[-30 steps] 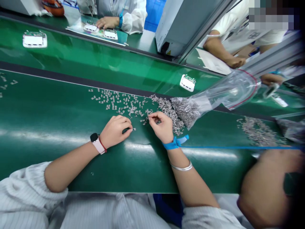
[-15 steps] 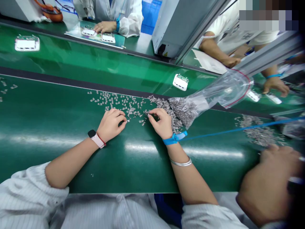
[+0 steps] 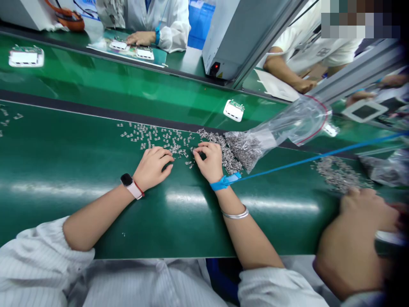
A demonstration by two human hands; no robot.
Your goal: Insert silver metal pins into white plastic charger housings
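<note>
My left hand [image 3: 155, 167] rests at the near edge of a spread of small silvery metal parts [image 3: 148, 134]. Its thumb and index finger stand apart, and I see nothing between them. To its right, my right hand [image 3: 209, 161] is closed in a pinch, with a small metal part [image 3: 192, 150] at the fingertips. Beside that hand lies a dense heap of the same parts [image 3: 230, 157]. A clear plastic bag [image 3: 251, 147] full of them lies on its side behind the heap.
White housings with green circuit boards [image 3: 234, 111] sit on the green conveyor [image 3: 128, 85] beyond a dark rail. A blue wrist cord [image 3: 287, 164] runs rightward from my right wrist. A co-worker's hand [image 3: 361, 221] is at the right, near another parts heap [image 3: 340, 172].
My left thumb and index finger have parted from the small metal part they pinched. My right hand has shifted slightly left. The housings on the conveyor have moved left.
</note>
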